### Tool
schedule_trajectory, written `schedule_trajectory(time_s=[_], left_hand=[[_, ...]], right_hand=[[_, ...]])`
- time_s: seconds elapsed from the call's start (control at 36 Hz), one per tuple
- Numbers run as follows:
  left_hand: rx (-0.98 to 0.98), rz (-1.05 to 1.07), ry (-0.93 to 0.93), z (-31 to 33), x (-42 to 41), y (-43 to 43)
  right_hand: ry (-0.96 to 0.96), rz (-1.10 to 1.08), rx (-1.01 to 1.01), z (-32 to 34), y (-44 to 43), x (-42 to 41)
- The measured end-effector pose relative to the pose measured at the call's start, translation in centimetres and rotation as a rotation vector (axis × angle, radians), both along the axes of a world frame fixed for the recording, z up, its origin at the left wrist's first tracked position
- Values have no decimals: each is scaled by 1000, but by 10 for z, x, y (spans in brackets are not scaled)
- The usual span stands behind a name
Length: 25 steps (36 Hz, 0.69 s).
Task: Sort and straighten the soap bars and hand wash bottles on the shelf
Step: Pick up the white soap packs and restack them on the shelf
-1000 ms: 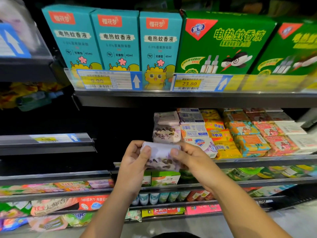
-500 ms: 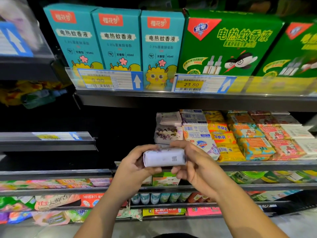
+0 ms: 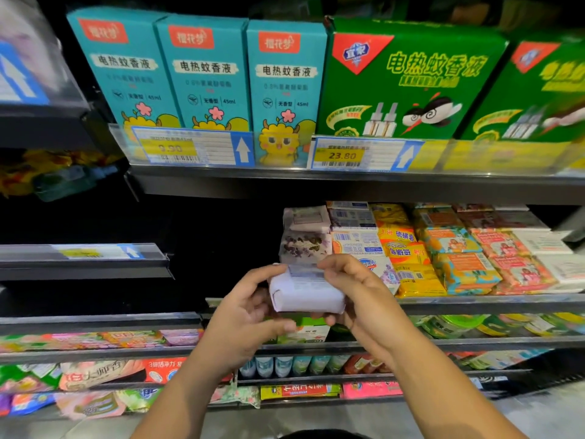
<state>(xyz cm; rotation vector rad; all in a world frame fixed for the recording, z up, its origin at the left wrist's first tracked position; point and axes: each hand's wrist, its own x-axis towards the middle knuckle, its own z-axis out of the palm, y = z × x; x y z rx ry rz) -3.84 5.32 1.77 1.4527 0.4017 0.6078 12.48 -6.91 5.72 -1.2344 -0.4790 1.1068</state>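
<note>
A soap bar in pale lavender paper (image 3: pixel 305 293) is held between both hands in front of the soap shelf, its plain back and label side facing me. My left hand (image 3: pixel 245 315) grips its left end and my right hand (image 3: pixel 354 293) grips its top and right end. Just behind it, two more lavender bars (image 3: pixel 305 245) lie stacked in a column. To the right sit rows of white-blue bars (image 3: pixel 356 242), yellow bars (image 3: pixel 408 267) and orange-pink bars (image 3: pixel 468 264) on the soap shelf (image 3: pixel 490 301).
Teal boxes (image 3: pixel 202 74) and green boxes (image 3: pixel 408 80) fill the shelf above, behind price tags (image 3: pixel 342 155). Lower shelves hold green boxes (image 3: pixel 304 334), small bottles (image 3: pixel 281 365) and flat packets (image 3: pixel 95 375). The soap shelf's left part is dark.
The bar has been turned over in both hands: the floral face showed first, then a narrow side, now the plain back. Hands stay in front of the shelf.
</note>
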Motion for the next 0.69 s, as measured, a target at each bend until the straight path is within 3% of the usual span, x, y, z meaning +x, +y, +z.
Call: schedule_trajectory(time_s=[0.11, 0.25, 0.44, 0.58, 0.69], left_hand=[[209, 196, -6, 3, 3, 7], [38, 213, -37, 9, -1, 4], [170, 324, -65, 34, 10, -7], [276, 249, -26, 39, 19, -17], [327, 271, 6, 38, 11, -7]], right_hand=[[63, 192, 101, -3, 0, 0], [-344, 176, 0, -4, 4, -4], [-586, 176, -77, -17, 6, -18], [-553, 145, 21, -19, 6, -28], [-349, 64, -16, -17, -2, -13]])
